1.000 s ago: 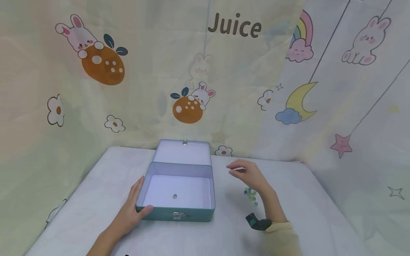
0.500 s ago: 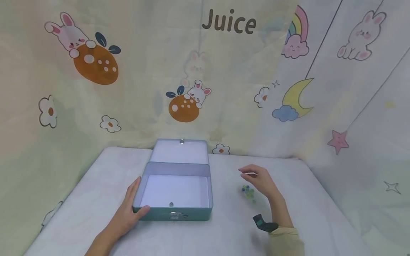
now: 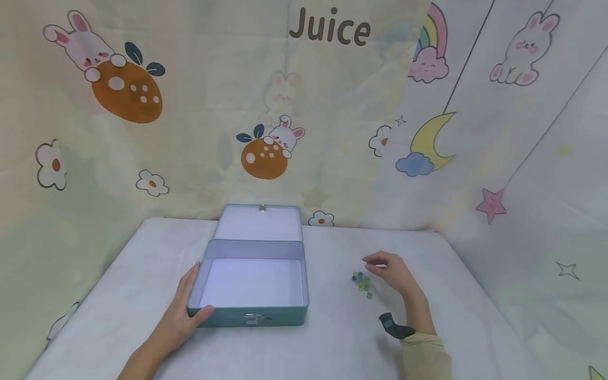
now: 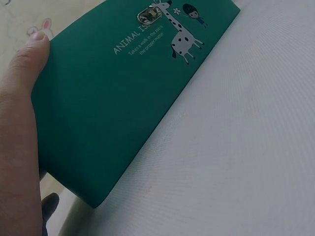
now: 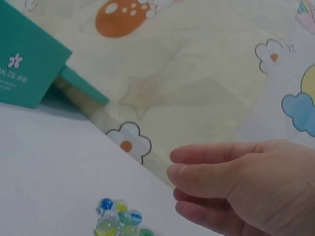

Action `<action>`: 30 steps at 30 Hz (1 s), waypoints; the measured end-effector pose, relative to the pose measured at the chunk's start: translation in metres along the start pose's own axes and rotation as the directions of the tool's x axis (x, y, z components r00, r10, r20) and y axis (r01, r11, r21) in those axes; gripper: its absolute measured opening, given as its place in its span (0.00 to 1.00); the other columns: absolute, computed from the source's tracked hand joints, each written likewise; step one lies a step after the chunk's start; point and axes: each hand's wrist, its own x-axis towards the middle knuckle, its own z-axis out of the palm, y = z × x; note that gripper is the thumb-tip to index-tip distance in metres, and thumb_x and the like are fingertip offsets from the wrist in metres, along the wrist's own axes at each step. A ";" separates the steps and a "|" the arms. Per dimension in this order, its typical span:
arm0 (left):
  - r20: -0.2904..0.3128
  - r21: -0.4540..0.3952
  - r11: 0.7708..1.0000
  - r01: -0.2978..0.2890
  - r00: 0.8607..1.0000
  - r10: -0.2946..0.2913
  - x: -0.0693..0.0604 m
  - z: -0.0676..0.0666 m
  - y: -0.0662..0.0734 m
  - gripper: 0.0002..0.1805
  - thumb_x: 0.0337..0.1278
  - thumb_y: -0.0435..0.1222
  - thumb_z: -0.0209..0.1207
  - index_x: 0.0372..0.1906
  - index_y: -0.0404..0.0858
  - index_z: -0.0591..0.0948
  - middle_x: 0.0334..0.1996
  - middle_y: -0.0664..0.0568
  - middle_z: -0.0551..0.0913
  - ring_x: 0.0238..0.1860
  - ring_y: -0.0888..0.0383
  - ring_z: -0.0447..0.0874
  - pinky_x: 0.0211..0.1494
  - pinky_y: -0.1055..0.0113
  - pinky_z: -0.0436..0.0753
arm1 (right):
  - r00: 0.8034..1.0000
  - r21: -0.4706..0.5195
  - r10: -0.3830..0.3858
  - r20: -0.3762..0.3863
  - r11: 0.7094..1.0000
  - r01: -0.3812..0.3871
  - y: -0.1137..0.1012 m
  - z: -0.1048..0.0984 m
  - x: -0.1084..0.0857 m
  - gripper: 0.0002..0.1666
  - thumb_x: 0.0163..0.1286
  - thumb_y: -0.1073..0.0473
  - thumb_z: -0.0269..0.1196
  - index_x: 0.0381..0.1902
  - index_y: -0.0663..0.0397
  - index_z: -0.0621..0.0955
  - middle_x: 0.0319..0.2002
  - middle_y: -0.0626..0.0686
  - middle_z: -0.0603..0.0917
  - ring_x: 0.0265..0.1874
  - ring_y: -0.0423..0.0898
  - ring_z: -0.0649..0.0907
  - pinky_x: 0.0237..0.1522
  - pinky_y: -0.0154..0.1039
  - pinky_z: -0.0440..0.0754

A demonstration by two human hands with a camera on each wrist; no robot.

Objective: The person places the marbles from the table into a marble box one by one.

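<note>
An open tin box point(image 3: 280, 316) stands on the table, its hinged lid point(image 3: 258, 222) leaning back. My left hand point(image 3: 177, 318) holds its front left corner, the thumb on the green front and the fingers along the left side. The left wrist view shows a giraffe and lettering on the box's front point(image 4: 98, 98), with a metal clasp point(image 4: 149, 15). My right hand point(image 3: 391, 272), fingers bent and nothing visible in them, hovers just right of a cluster of glass marbles point(image 3: 363, 284). Those marbles point(image 5: 119, 219) are blue, green and yellow.
A white cloth point(image 3: 342, 348) covers the table. Behind it hangs a printed curtain point(image 3: 199, 105) with rabbits, flowers and a moon. A dark strap with a small device point(image 3: 396, 328) sits at my right wrist.
My right hand has moved right and down, away from the box toward the marbles. One marble rolled frontward on the box floor and is now out of sight. The left hand stays on the box.
</note>
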 end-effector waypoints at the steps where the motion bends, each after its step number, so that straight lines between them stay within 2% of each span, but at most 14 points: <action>1: -0.001 -0.002 1.000 -0.001 1.000 0.001 0.000 0.000 0.000 0.53 0.51 0.43 0.62 0.76 0.51 0.41 0.74 0.42 0.46 0.69 0.30 0.51 0.57 0.26 0.58 | 1.000 -0.016 0.013 0.009 1.000 -0.013 0.003 0.001 0.000 0.14 0.65 0.58 0.63 0.48 0.52 0.83 0.46 0.51 0.85 0.50 0.51 0.81 0.54 0.52 0.78; 7: 0.004 -0.006 1.000 0.011 1.000 -0.011 0.000 -0.002 0.000 0.53 0.51 0.42 0.62 0.76 0.51 0.41 0.74 0.43 0.45 0.70 0.32 0.50 0.58 0.26 0.57 | 0.993 -0.053 0.106 0.042 0.993 -0.104 0.015 0.004 -0.001 0.10 0.63 0.62 0.64 0.42 0.48 0.85 0.44 0.50 0.85 0.49 0.51 0.81 0.53 0.52 0.78; 14: 0.013 -0.003 1.000 0.023 1.000 -0.023 0.000 -0.001 0.000 0.53 0.51 0.43 0.61 0.76 0.50 0.41 0.74 0.43 0.44 0.70 0.31 0.49 0.57 0.25 0.56 | 0.973 -0.044 0.219 0.076 0.975 -0.216 0.023 0.009 -0.003 0.08 0.61 0.61 0.65 0.38 0.43 0.85 0.43 0.48 0.84 0.46 0.47 0.80 0.46 0.44 0.80; 23: 0.013 -0.025 1.000 0.017 1.000 -0.017 0.000 -0.002 -0.001 0.53 0.51 0.42 0.61 0.76 0.52 0.41 0.75 0.44 0.44 0.70 0.32 0.48 0.58 0.25 0.55 | 0.973 -0.062 0.213 0.087 0.976 -0.208 0.020 0.014 -0.003 0.08 0.60 0.63 0.66 0.37 0.46 0.86 0.40 0.48 0.85 0.43 0.45 0.81 0.49 0.46 0.80; 30: 0.011 -0.018 1.000 0.016 1.000 -0.016 -0.001 0.000 0.003 0.52 0.53 0.44 0.60 0.76 0.51 0.40 0.74 0.43 0.45 0.70 0.31 0.48 0.58 0.25 0.55 | 0.981 -0.096 0.170 0.096 0.982 -0.161 0.019 0.014 -0.004 0.09 0.60 0.64 0.66 0.38 0.49 0.86 0.39 0.49 0.85 0.43 0.46 0.81 0.50 0.48 0.79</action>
